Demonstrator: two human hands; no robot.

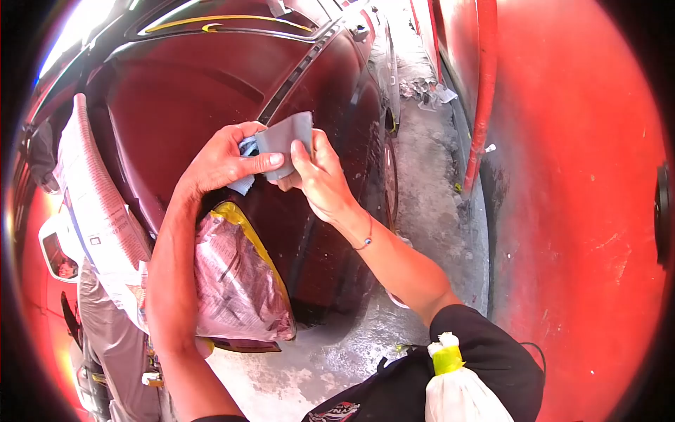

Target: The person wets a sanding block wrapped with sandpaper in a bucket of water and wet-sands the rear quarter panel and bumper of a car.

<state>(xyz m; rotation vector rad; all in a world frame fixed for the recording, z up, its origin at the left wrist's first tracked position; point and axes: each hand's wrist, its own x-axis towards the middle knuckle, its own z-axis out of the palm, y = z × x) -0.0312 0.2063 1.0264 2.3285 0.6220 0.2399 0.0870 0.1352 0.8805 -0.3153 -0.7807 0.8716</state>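
Observation:
Above the front of a dark red car, both my hands hold a small grey sheet (287,135) that looks like sandpaper, bent between the fingers. My left hand (223,160) pinches its left side with the thumb on top. A crumpled blue cloth or paper towel (245,184) is tucked under that hand's fingers. My right hand (322,172) grips the sheet's right and lower edge, thumb on its face. Below the hands are the car's hood (190,91) and fender (337,133). Newspaper held with yellow tape covers the headlight (239,281).
A red wall (576,211) with a red pipe (484,91) rises on the right. Wet-looking concrete floor (436,190) runs beside the car. Newspaper masking (98,190) lies along the hood's left side. A tied white bundle (464,394) hangs near my right shoulder.

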